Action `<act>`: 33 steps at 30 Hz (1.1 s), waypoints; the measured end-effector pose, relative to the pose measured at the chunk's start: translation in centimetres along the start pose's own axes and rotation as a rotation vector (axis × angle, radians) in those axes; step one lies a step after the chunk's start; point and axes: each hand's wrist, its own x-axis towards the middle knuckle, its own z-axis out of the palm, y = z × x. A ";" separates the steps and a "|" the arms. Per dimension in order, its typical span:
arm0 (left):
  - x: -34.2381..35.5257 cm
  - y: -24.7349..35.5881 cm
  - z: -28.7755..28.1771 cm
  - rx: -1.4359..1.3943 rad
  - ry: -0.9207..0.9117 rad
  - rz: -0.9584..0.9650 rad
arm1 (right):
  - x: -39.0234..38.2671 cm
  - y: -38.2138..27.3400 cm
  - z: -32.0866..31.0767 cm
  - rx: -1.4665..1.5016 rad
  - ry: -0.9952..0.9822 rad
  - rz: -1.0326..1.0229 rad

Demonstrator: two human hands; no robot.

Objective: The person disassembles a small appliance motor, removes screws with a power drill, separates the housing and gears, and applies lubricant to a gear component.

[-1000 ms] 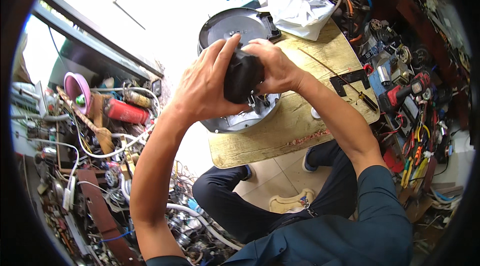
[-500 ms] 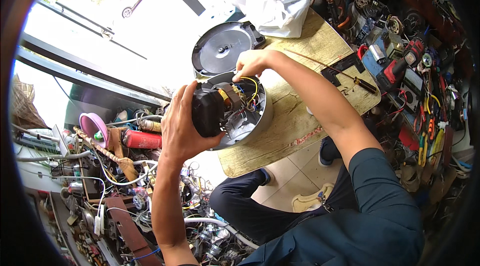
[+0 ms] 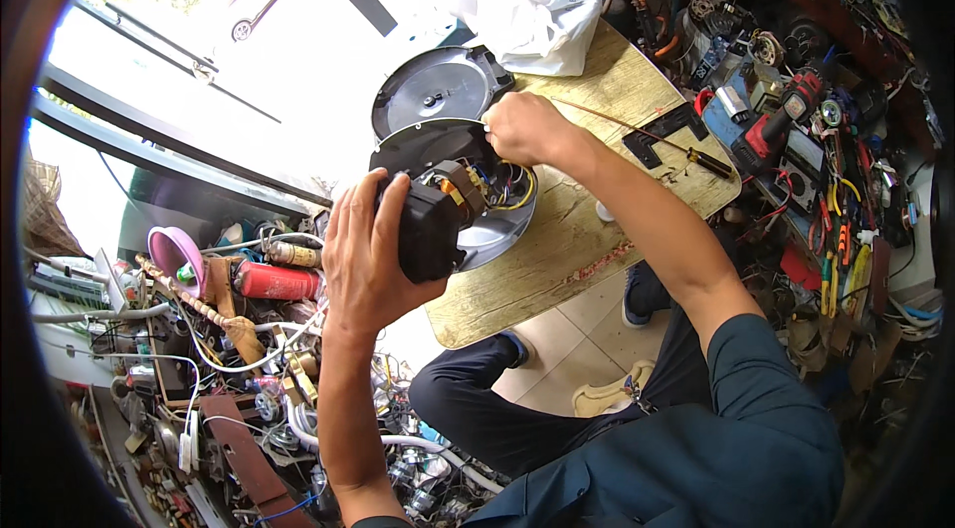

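My left hand (image 3: pixel 363 255) is closed around a black plastic motor housing (image 3: pixel 428 238), thumb underneath and fingers over the top. Out of it sticks an electric motor (image 3: pixel 458 188) with a coil and several coloured wires (image 3: pixel 519 192). Behind the motor a dark round plate (image 3: pixel 423 142) stands tilted; my right hand (image 3: pixel 529 128) pinches its right edge. Below the motor lies a round grey casing (image 3: pixel 494 235), partly hidden. Whether plate and motor are joined I cannot tell. A round black cover (image 3: pixel 430 93) with a centre hub lies just beyond.
On the wooden table (image 3: pixel 637 180) are a long screwdriver (image 3: pixel 708 162), a black flat bracket (image 3: pixel 665 135) and a white plastic bag (image 3: pixel 542 21). Tools and a red cordless drill (image 3: pixel 781 120) crowd the right. Cables, scrap parts and a red cylinder (image 3: pixel 279 281) fill the left.
The motor and its black housing have tilted up, away from the grey casing. The dark plate now stands raised behind them, and my right hand has moved from inside the casing to its edge.
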 end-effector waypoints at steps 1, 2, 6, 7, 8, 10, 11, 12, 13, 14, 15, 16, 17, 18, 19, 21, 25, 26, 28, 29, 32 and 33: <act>-0.4 0.3 0.5 0.004 0.023 0.011 | -1.2 -0.4 -0.4 -0.034 0.047 -0.035; -0.6 0.8 0.8 0.006 0.050 0.031 | -2.3 -0.6 -0.5 -0.057 0.151 -0.045; -3.0 2.5 3.4 -0.002 0.151 0.023 | -5.3 -1.6 0.3 -0.178 0.441 -0.086; -4.0 2.9 4.4 -0.003 0.194 0.021 | -6.1 -2.4 0.1 -0.204 0.458 -0.056; -4.8 3.6 5.2 -0.022 0.202 -0.006 | -6.8 -2.8 -0.1 -0.237 0.473 -0.023; -6.4 4.6 7.4 -0.038 0.258 -0.046 | -7.8 -3.0 0.4 -0.273 0.588 -0.030; -7.1 5.0 8.5 -0.064 0.276 -0.071 | -8.3 -2.9 0.6 -0.293 0.641 -0.042; -7.6 5.5 9.1 -0.075 0.296 -0.096 | -8.6 -2.8 0.9 -0.308 0.695 -0.056; -8.2 5.9 10.2 -0.091 0.329 -0.125 | -8.8 -2.5 1.3 -0.341 0.767 -0.104; -8.7 6.3 11.1 -0.108 0.360 -0.152 | -8.9 -2.4 1.7 -0.342 0.833 -0.152; -9.1 6.5 11.7 -0.115 0.375 -0.173 | -9.1 -2.5 2.2 -0.349 0.839 -0.159; -9.6 6.6 12.2 -0.125 0.392 -0.192 | -9.4 -2.7 2.6 -0.355 0.844 -0.166; -10.4 6.8 12.9 -0.136 0.404 -0.210 | -9.7 -3.2 3.1 -0.363 0.846 -0.180; -11.1 6.8 13.6 -0.147 0.416 -0.228 | -10.1 -3.7 3.4 -0.372 0.847 -0.195; -11.7 6.6 14.3 -0.147 0.434 -0.230 | -10.3 -4.1 3.8 -0.380 0.849 -0.210; -12.9 6.5 15.2 -0.185 0.443 -0.244 | -10.4 -4.7 4.5 -0.368 0.851 -0.183; -14.1 6.0 16.0 -0.230 0.444 -0.257 | -10.3 -6.5 5.7 -0.283 0.805 -0.105; -14.1 5.8 16.0 -0.234 0.448 -0.251 | -10.3 -7.1 5.6 -0.249 0.784 -0.071; -14.1 5.3 15.6 -0.268 0.401 -0.267 | -10.0 -7.4 5.7 -0.224 0.798 -0.073; -14.2 5.0 15.4 -0.278 0.387 -0.272 | -9.9 -7.5 5.7 -0.208 0.807 -0.073; -14.4 4.3 15.6 -0.297 0.367 -0.305 | -10.6 -8.0 5.4 -0.091 0.764 -0.039; -14.5 4.2 15.6 -0.298 0.364 -0.321 | -10.7 -7.8 5.4 -0.066 0.740 -0.040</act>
